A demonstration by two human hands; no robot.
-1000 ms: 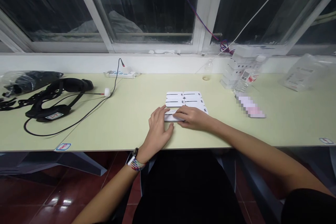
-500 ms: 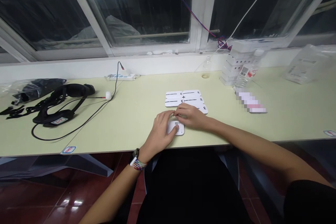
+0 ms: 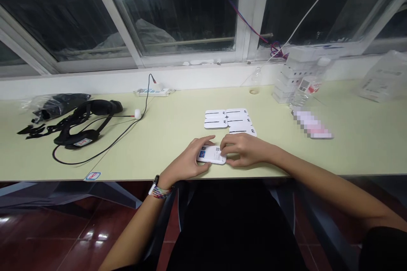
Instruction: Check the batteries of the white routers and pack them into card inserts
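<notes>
A white card [image 3: 211, 155] with rounded corners, a QR code and a small blue logo lies near the table's front edge. My left hand [image 3: 187, 159] grips its left end, thumb along the near side and fingers along the far side. Curled fingers of my right hand [image 3: 246, 149] touch the right end from above, and the thumb is by the near right corner. Whether it is one card or a thin stack, I cannot tell. Just beyond my hands, several similar white cards [image 3: 238, 120], each with a black line and a small mark, lie in rows.
To the left are a black headset [image 3: 74, 139] with a cable and a power strip [image 3: 154, 92]. On the right stand stacked white boxes [image 3: 286, 80], a plastic bottle [image 3: 307, 87] and a clear bag [image 3: 384, 78]. A pixelated flat item [image 3: 313, 125] lies in front of the bottle.
My right hand has moved from the card's far edge to its right end. The left hand has shifted left, uncovering the blue logo. The view has turned slightly left.
</notes>
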